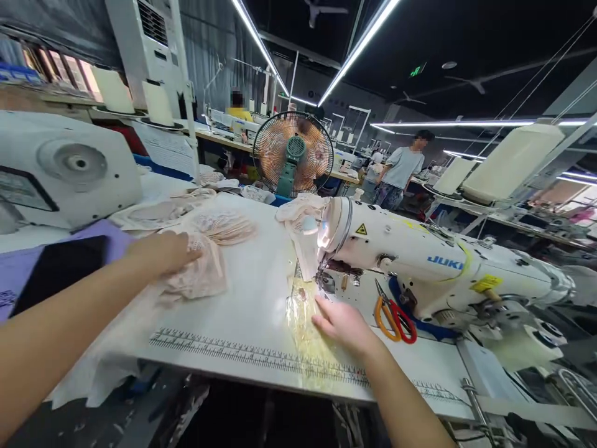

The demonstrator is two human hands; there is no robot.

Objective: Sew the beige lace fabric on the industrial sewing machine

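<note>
My left hand (161, 252) reaches over a pile of beige lace fabric pieces (205, 274) on the left of the table, fingers bent into the cloth. My right hand (345, 323) rests beside the needle area of the white sewing machine (401, 236). Its fingers are apart and hold nothing, with the tips on clear yellowish tape (305, 317) stuck to the tabletop. A strip of beige fabric (303, 246) lies behind the needle, reaching to the presser foot. Exactly how the left fingertips grip the cloth is partly hidden.
Scissors with orange and red handles (394, 318) lie right of the needle. A printed ruler (252, 358) runs along the table's front edge. A black phone (63, 267) lies on purple material at left. Behind stand a large fan (293, 149) and a person in a light shirt (403, 168).
</note>
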